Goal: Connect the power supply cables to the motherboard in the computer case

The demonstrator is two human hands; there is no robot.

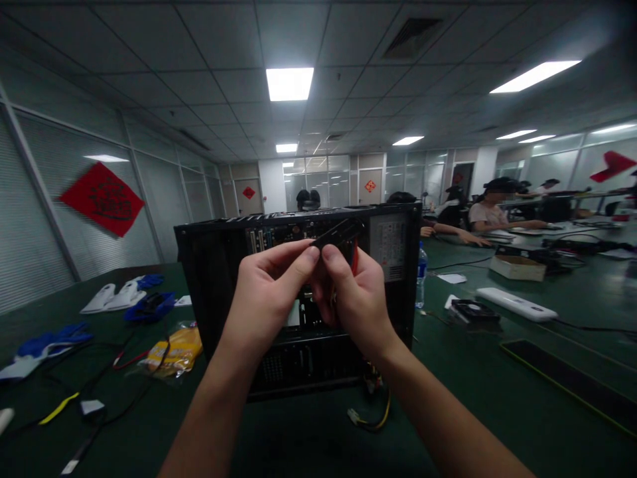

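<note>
In front of me an open black computer case point(209, 229) stands on the green table, a motherboard and a labelled power supply point(391, 242) showing inside. My left hand point(279, 279) is closed, thumb and fingers pinching the near end of a black oblong part point(343, 232) whose exact kind I cannot make out. Beside it, my right hand point(355, 292) is closed on the same part, the two thumbs almost touching. Red wire point(355, 257) shows by the right fingers. A loose cable with a pale connector point(354, 417) hangs out at the case's lower right.
On the left lie blue-and-white gloves point(54, 342), a yellow packet point(174, 352) and loose cables. To the right are a water bottle point(421, 272), a black fan point(472, 312), a white power strip point(517, 304) and a black mat point(572, 382). Other people sit farther back.
</note>
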